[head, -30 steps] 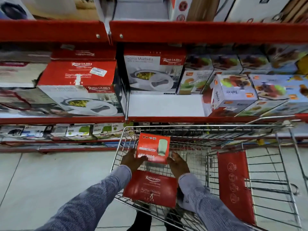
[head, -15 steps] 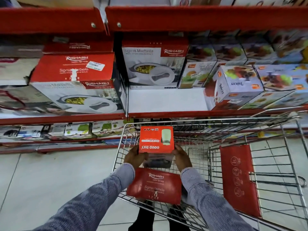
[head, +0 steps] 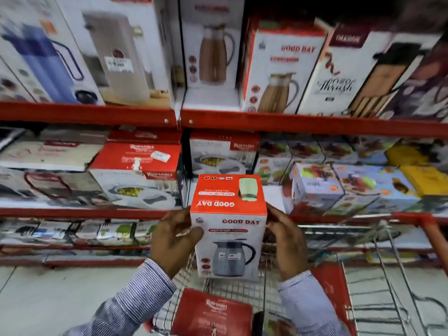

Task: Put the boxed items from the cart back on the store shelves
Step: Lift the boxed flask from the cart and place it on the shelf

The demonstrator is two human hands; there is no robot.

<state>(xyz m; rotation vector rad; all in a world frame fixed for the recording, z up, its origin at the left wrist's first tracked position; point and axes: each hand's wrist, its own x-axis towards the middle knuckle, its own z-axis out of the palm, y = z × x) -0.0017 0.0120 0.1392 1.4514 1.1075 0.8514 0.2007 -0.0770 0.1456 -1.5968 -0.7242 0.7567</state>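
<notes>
I hold a Good Day box (head: 229, 226), orange on top and white in front with a grey jug printed on it, upright above the wire cart (head: 378, 294). My left hand (head: 174, 241) grips its left side and my right hand (head: 287, 243) its right side. Below it in the cart lies a red Rishabh box (head: 213, 314). A matching Good Day box (head: 278, 66) stands on the upper shelf, right of centre.
Red shelves (head: 291, 123) run across the view. The upper one carries flask and jug boxes, the middle one Rishabh cookware boxes (head: 138, 170) and juicer boxes (head: 315, 185). A bare white gap (head: 274, 192) sits on the middle shelf behind the held box. Tiled floor lies at lower left.
Both hands have lifted the Good Day box up out of the cart to middle-shelf height. My view has tilted up, so the upper shelf shows.
</notes>
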